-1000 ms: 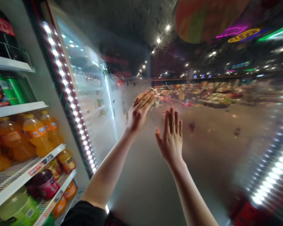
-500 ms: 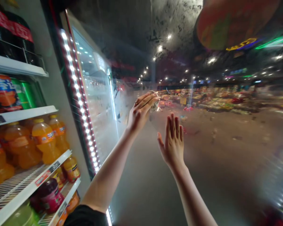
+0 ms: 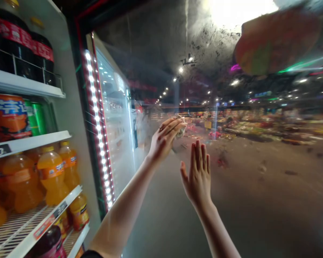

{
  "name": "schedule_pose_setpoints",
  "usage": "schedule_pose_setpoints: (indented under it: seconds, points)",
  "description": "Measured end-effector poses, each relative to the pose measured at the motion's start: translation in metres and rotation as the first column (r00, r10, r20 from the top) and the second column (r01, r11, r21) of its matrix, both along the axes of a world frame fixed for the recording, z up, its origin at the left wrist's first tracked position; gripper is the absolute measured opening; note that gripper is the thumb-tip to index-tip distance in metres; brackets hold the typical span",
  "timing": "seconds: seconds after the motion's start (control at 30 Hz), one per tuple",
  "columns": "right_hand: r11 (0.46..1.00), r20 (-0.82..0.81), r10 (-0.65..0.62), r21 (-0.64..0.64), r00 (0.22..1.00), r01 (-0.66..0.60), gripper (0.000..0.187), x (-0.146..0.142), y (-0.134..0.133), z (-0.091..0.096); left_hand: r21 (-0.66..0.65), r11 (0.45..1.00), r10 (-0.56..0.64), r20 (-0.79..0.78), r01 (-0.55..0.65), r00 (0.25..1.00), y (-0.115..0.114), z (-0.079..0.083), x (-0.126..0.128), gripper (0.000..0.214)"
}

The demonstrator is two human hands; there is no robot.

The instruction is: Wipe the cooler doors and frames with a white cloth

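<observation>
A misted glass door (image 3: 172, 204) fills the middle and right of the view, with lights and shop goods blurred behind it. My left hand (image 3: 164, 138) is pressed to the glass, its fingers closed over a crumpled pale cloth (image 3: 181, 132). Only an edge of the cloth shows past the fingertips; the rest is under the hand. Lower and to the right, my right hand (image 3: 199, 173) lies flat against the same glass with fingers stretched upward and thumb apart. Nothing is in it.
Left of the door stand drinks shelves (image 3: 29, 143) with orange soda bottles (image 3: 50, 172), dark cola bottles (image 3: 14, 39), an orange can (image 3: 9, 116) and a green can (image 3: 37, 116). A bright LED strip (image 3: 97, 118) runs down the frame. A rounded sticker (image 3: 277, 43) sits high on the glass.
The view has shifted, so shelves, frame and sticker appear lower and farther right. Both hands show slightly lower in the picture, with their grip and pose much the same.
</observation>
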State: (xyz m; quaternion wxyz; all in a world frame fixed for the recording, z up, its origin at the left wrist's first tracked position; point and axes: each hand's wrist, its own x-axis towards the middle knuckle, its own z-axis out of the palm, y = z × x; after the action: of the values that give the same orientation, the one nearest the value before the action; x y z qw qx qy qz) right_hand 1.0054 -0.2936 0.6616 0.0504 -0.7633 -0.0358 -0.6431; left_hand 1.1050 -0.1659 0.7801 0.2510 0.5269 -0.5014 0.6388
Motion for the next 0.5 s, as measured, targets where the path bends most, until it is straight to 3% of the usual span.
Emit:
schedule_pose_setpoints:
  seconds: [0.1, 0.17, 0.27, 0.37, 0.43, 0.5]
  points:
    - [0.999, -0.022, 0.024, -0.027, 0.999, -0.025, 0.082, 0.005, 0.012, 0.003, -0.139, 0.990, -0.024, 0.033, 0.029, 0.999, 0.002, 0.028, 0.014, 0.048]
    - [0.999, -0.046, 0.037, -0.039, 0.998, -0.039, 0.083, 0.010, 0.018, 0.003, -0.148, 0.988, -0.041, 0.039, 0.047, 0.998, -0.004, 0.037, 0.017, 0.050]
    - [0.997, -0.064, 0.047, -0.052, 0.997, -0.050, 0.085, 0.018, 0.023, 0.002, -0.065, 0.996, -0.065, 0.019, 0.066, 0.998, -0.004, 0.025, 0.014, 0.053]
    - [0.997, -0.056, 0.033, -0.066, 0.998, -0.037, 0.087, 0.025, 0.023, -0.001, -0.003, 0.998, -0.062, -0.002, 0.062, 0.998, 0.015, 0.005, 0.015, 0.052]
    - [0.997, -0.050, 0.014, -0.076, 0.999, -0.018, 0.088, 0.027, 0.023, -0.002, -0.042, 0.997, -0.062, -0.004, 0.061, 0.998, 0.031, 0.006, 0.023, 0.049]
    - [0.997, -0.046, -0.004, -0.083, 0.999, 0.000, 0.090, 0.028, 0.023, -0.002, -0.122, 0.990, -0.070, -0.001, 0.069, 0.998, 0.042, 0.020, 0.034, 0.047]
